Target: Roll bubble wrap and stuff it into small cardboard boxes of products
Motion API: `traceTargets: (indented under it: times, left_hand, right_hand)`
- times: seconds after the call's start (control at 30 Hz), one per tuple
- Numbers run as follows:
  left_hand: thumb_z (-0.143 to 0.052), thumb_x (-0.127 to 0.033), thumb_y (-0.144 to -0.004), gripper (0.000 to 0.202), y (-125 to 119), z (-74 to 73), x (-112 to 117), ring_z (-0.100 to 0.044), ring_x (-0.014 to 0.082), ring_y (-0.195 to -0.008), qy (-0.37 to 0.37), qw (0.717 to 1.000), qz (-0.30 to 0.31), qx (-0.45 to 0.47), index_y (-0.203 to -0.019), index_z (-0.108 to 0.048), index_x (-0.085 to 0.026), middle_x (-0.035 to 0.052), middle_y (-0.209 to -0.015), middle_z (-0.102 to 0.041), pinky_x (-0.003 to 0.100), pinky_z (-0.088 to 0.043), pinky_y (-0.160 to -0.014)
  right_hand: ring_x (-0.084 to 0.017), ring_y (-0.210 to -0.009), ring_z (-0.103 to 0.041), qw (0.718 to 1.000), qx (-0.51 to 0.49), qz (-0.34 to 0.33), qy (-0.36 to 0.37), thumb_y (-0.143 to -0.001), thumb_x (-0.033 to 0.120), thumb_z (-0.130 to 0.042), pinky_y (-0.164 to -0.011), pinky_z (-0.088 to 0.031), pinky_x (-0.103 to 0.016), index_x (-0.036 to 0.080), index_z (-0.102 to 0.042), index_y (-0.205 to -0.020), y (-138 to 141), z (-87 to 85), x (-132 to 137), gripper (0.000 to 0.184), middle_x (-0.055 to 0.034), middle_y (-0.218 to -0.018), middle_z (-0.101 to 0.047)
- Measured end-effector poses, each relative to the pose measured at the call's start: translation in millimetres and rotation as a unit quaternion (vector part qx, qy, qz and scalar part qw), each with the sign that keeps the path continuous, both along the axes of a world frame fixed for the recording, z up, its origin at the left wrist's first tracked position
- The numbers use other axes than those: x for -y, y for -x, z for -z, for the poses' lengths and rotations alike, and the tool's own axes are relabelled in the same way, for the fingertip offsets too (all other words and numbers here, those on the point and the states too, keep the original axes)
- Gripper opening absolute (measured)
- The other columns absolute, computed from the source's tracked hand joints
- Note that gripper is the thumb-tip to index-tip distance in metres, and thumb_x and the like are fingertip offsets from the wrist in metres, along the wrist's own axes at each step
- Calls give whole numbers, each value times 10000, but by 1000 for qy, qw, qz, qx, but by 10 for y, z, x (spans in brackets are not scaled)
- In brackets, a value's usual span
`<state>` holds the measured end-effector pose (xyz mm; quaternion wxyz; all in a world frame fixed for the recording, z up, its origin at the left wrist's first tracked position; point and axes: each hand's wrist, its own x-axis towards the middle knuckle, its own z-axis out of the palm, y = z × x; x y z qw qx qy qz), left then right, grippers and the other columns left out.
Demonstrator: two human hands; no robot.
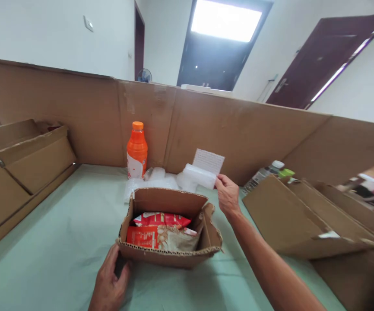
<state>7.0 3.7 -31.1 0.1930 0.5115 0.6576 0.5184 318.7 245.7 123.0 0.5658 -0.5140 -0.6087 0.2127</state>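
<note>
In the middle stands an open cardboard box (174, 258) holding a red packet (163, 219) and a red-and-beige packet (161, 238) with pictures on it. My left hand (111, 274) grips the box at its near left corner, thumb in front and fingers along the side. Behind the box's right end, my right hand (228, 193) pinches a piece of bubble wrap (201, 176), partly rolled, with a flat flap sticking up. More clear bubble wrap (156, 179) lies behind the box, beside an orange bottle (137, 149) with an orange cap.
Cardboard boxes (38, 160) stand on the left. At right, another cardboard box (280, 216) holds a clear bottle (264, 175) and something green (286, 173). A tall cardboard panel (239, 129) runs along the back of the green-covered table (51, 242).
</note>
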Motion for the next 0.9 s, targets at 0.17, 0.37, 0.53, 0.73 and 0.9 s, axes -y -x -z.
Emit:
traceTargets:
  times: [0.17,0.37,0.53,0.73,0.9]
  left_hand:
    - [-574,-440,-799,530,-37,-341,26,-677,294,-1032,46,999,13,24,-1224,-610,-126,149,-1164,-698,373,-578,-802]
    - [-607,-434,-839,694,-156,-817,388,-571,312,-1215,26,995,-93,-1,-1471,-427,-210,124,-1452,-528,424,-517,-927]
    - [-590,-271,-898,467,-500,-998,868,-598,270,-1184,-91,988,-45,-114,-1360,-544,-229,103,-1326,-591,432,-489,-1013]
    - [-599,-249,-881,578,-1095,-1120,774,-537,279,-1287,-59,961,236,-131,-1434,-431,-215,138,-1403,-546,460,-483,-1052]
    - [-667,-264,-784,615,-1484,-1092,658,-463,345,-1354,-97,908,368,-174,-1369,-498,-177,181,-1439,-514,553,-415,-1098]
  right_hand:
    - [-143,-648,-558,996,-32,75,37,-786,440,-629,-624,-451,-265,160,-757,-915,-683,203,1105,334,-3,-728,-679]
    - [-204,-768,-685,977,-166,13,133,-734,487,-747,-632,-525,-304,179,-766,-885,-901,498,1980,343,-76,-861,-763]
    - [-205,-749,-717,957,-269,-5,112,-754,457,-783,-550,-529,-276,211,-741,-878,-844,373,2202,279,-64,-869,-767]
    - [-194,-830,-721,961,-265,2,74,-786,442,-771,-727,-596,-310,237,-729,-900,-674,84,2378,238,-44,-946,-766]
    - [-195,-800,-708,967,-240,20,83,-780,504,-739,-691,-582,-303,221,-709,-895,-685,192,2273,306,-46,-916,-753]
